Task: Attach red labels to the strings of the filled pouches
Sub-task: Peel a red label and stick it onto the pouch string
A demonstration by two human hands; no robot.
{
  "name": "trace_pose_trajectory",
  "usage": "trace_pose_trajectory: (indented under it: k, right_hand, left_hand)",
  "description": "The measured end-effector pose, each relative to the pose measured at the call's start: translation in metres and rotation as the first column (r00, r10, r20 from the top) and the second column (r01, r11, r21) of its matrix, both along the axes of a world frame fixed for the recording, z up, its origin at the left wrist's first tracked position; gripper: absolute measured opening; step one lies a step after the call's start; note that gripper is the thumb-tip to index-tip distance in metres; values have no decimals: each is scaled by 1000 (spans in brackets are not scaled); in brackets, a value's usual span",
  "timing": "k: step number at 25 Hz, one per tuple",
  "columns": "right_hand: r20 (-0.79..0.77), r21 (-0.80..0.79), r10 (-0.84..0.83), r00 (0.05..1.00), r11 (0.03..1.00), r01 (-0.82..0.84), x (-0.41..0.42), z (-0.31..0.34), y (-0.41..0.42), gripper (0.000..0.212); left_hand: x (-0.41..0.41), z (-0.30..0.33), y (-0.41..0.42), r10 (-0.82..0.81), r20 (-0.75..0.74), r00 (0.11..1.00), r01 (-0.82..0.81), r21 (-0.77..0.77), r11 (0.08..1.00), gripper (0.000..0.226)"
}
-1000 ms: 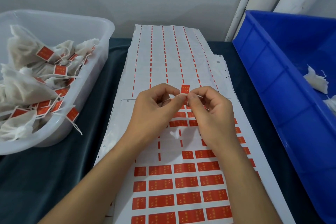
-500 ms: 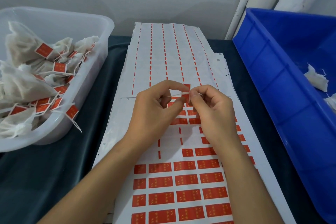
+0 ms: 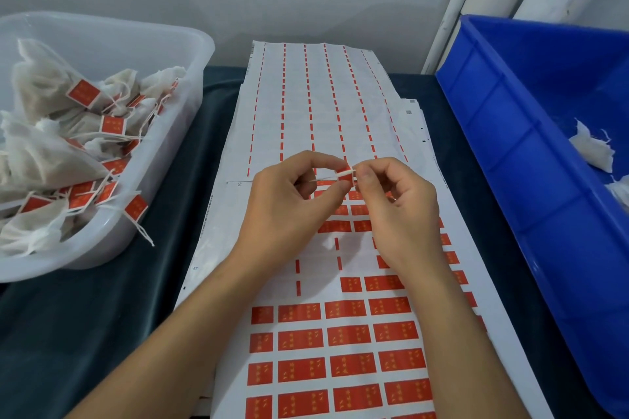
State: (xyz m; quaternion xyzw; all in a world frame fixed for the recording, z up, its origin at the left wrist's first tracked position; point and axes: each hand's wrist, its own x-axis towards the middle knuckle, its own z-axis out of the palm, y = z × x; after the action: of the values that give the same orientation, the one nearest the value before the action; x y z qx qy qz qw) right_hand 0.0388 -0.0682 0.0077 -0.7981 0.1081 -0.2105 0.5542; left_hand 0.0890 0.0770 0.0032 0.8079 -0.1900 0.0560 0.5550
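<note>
Red paper label (image 3: 344,173) sits mid-frame, pinched between left hand (image 3: 292,204) and right hand (image 3: 398,211), fingertips of both curled tight onto it. Thin white string (image 3: 325,177) runs leftward from the label; looks folded inside it, hard to confirm. Both hands hover above the white sheet of red stickers (image 3: 340,343). Clear plastic tub (image 3: 190,78) of labelled white fabric pouches (image 3: 44,163) at left; blue plastic crate (image 3: 510,146) at right.
</note>
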Motion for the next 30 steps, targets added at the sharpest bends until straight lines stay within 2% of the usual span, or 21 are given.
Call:
trace_pose_trajectory:
  k: [6, 16, 19, 23, 30]
  right_hand:
    - [23, -46, 0, 1000, 999, 1, 1, 1, 1, 11]
    - [139, -202, -75, 987, 974, 102, 1, -3, 0, 5]
    - [108, -133, -51, 993, 989, 65, 1, -1, -1, 10]
    - [78, -30, 1, 997, 1000, 1, -1, 2, 1, 13]
    - [61, 73, 37, 997, 996, -41, -2, 5, 1, 14]
  left_hand:
    - [-1, 2, -1, -10, -56, 998, 7, -51, 999, 12]
    - [0, 3, -1, 9, -75, 997, -9, -3, 1000, 6]
    - [3, 6, 2, -35, -204, 978, 27, -44, 999, 2]
    - [5, 12, 6, -209, -414, 886, 136, -200, 970, 9]
    - [7, 13, 7, -222, -509, 832, 109, -243, 964, 10]
